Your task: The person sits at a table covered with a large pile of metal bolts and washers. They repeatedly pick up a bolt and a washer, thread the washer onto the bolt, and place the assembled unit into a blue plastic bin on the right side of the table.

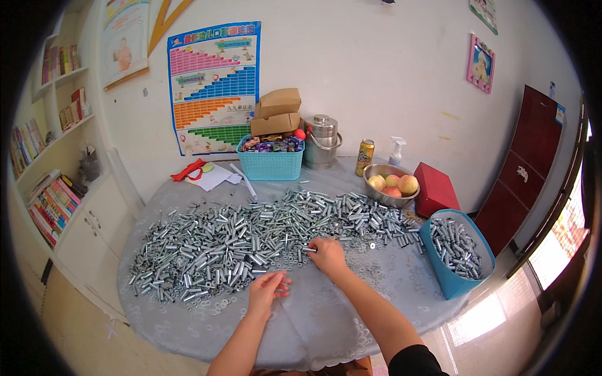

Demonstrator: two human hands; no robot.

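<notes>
A broad heap of silvery metal sleeves and rods (219,244) spreads across the table, with loose washers (219,306) along its near edge. At the front of the heap, my right hand (328,257) pinches a short shiny metal sleeve (309,249) between thumb and fingertips. My left hand (267,292) is lower and to the left, just above the cloth near the washers. Its thumb and forefinger are brought together, and whatever may lie between them is too small to make out. To the right, a blue bin (453,289) holds many similar sleeves (456,247).
The table wears a grey patterned cloth (295,338). Along its back stand a turquoise basket (271,167) of wrapped sweets, a metal canister (322,141), a yellow can (364,156), a spray bottle (396,151), a steel bowl (382,198) of peaches and a red box (436,189).
</notes>
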